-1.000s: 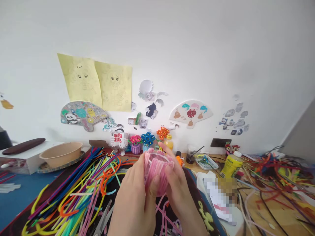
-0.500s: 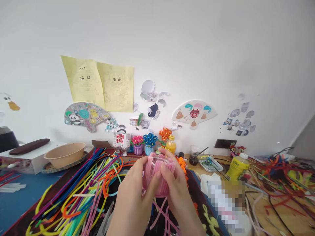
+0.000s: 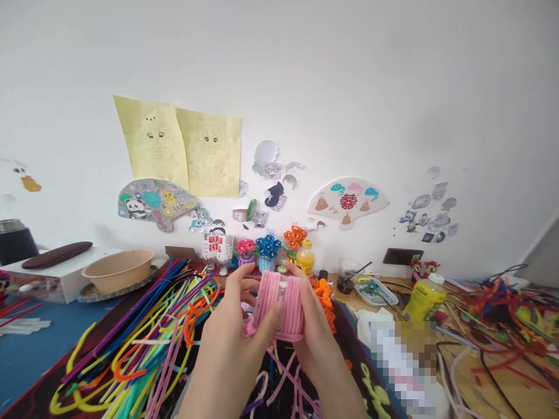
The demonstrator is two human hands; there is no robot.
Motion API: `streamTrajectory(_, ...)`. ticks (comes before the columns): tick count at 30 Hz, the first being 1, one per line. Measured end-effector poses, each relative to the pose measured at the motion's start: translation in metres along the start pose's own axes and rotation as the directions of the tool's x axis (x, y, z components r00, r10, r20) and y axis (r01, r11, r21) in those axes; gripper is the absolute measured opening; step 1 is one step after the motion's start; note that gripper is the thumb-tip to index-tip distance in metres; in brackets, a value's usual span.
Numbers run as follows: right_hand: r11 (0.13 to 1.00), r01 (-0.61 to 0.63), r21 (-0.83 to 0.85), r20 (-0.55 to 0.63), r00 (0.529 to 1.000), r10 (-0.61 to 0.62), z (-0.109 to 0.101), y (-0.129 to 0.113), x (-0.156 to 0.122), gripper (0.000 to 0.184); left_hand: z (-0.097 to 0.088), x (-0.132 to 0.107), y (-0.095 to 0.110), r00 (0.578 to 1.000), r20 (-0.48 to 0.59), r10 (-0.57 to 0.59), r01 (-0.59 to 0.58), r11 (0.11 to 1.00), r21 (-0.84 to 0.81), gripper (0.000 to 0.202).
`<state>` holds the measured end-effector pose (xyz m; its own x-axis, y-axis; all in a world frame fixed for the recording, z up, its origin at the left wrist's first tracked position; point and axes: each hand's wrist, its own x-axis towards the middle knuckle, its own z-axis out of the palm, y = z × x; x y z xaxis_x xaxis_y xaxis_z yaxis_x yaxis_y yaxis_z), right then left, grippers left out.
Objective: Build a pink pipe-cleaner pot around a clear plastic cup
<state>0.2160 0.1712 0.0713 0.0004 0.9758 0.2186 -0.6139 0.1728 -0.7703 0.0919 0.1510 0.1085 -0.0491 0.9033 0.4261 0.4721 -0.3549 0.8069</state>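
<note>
two hands share one pink cylinder [image 3: 293, 308], lifted over the dark mat [image 3: 349, 334] and tipped a little, its side walled with fuzzy upright stems. taking the cylinder as the clock's centre and the wall as twelve, the left hand [image 3: 240, 331] grips it from nine, thumb pressed flat on the near face and fingers curled behind, while the right hand [image 3: 315, 326] clasps it from three; where its fingers end on the far side cannot be told. a clear patch [image 3: 283, 286] shows between two bands of stems, just above the left thumb, and this looks like the weak spot: too much sideways push from that thumb could shove a band out of line, widen the gap or peel stems away, since how firmly they are fixed is not visible. squeezing from both sides might also buckle the clear wall underneath. a pink tuft [image 3: 250, 327] pokes out at eight, by the left palm, and could snag if the grip turns. loose pink stems [image 3: 288, 375] lie at six, below the wrists, and a lowered cylinder might catch or crush them. farther off at two, a plastic cup [image 3: 347, 278] of dark liquid, with a stick leaning out, could spill if a stray forearm reached that far.
</note>
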Motion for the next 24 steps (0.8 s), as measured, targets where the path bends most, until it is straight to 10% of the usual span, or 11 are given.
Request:
streamTrajectory(14, 0.996, 0.051, 0.075, -0.015, 0.999, -0.050, -0.005, -0.011, 0.005, 0.039, 0.004, 0.011, -0.002, 0.990, 0.134, 0.032, -0.014, 0.991, -0.133, 0.035)
streamTrajectory(19, 0.994, 0.032, 0.100, -0.079, 0.997, -0.025, -0.004, -0.009, 0.005, 0.030, -0.001, 0.009, -0.002, 0.982, 0.037, 0.184, -0.181, 0.980, -0.077, 0.025)
streamTrajectory(24, 0.990, 0.121, 0.068, -0.152, 0.982, -0.109, 0.005, -0.008, 0.001, 0.029, -0.008, 0.003, 0.005, 0.781, -0.002, 0.624, -0.614, 0.770, 0.174, 0.012)
